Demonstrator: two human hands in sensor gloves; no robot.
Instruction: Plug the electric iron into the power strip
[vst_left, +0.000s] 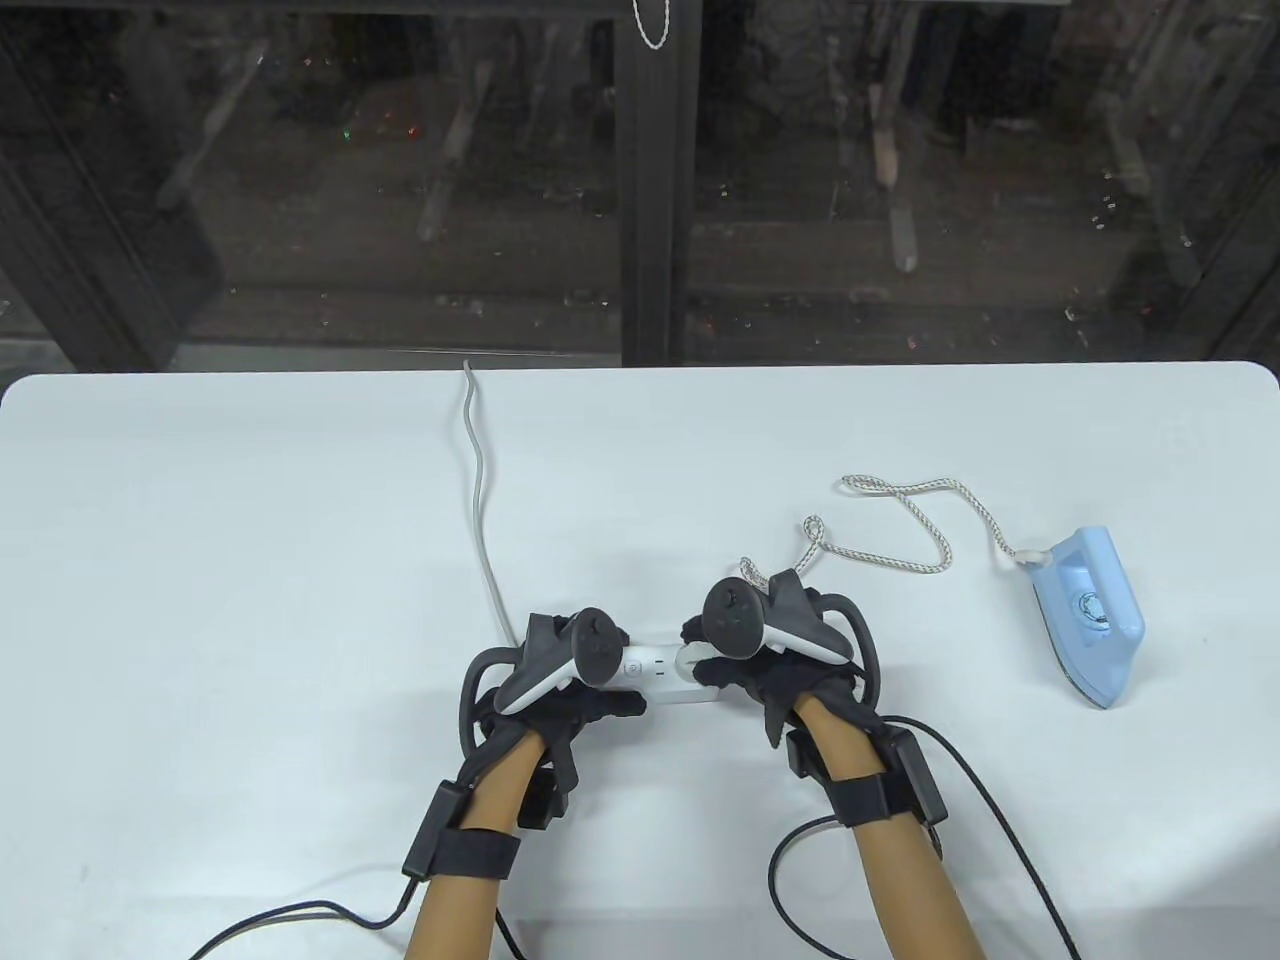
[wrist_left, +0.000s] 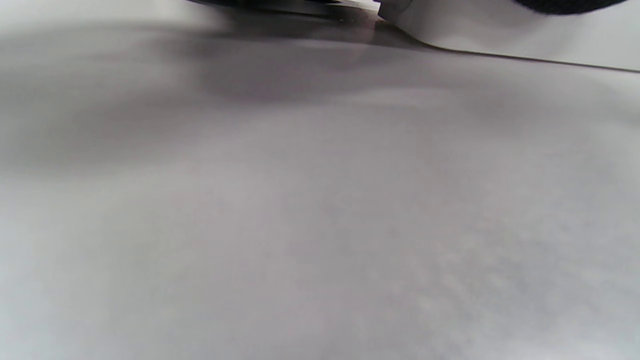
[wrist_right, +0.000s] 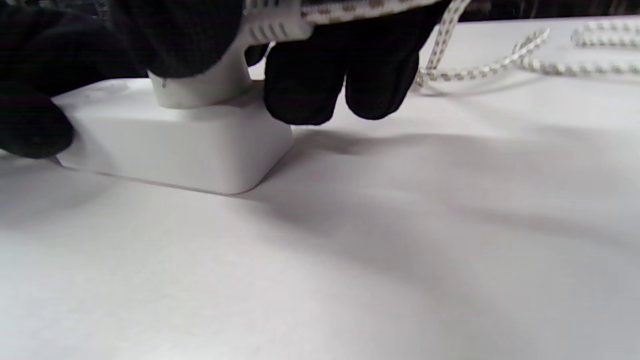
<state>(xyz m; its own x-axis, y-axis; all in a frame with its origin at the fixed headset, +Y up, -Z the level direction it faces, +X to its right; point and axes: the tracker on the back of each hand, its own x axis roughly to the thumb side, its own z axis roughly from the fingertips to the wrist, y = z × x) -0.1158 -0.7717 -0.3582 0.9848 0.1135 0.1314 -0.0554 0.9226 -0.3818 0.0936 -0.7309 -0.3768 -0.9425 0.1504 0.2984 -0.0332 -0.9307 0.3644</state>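
White plug is sitting on the power strip at mid-counter; your right hand is gripping it, your left hand is bracing the strip. Insertion step; next, press straight down. Iron is lying well right.

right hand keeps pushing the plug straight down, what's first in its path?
Most likely the power strip top: the right hand grips the iron's plug, whose base already looks flush on it. Its fingertips overhang the strip's end; seating depth isn't visible.
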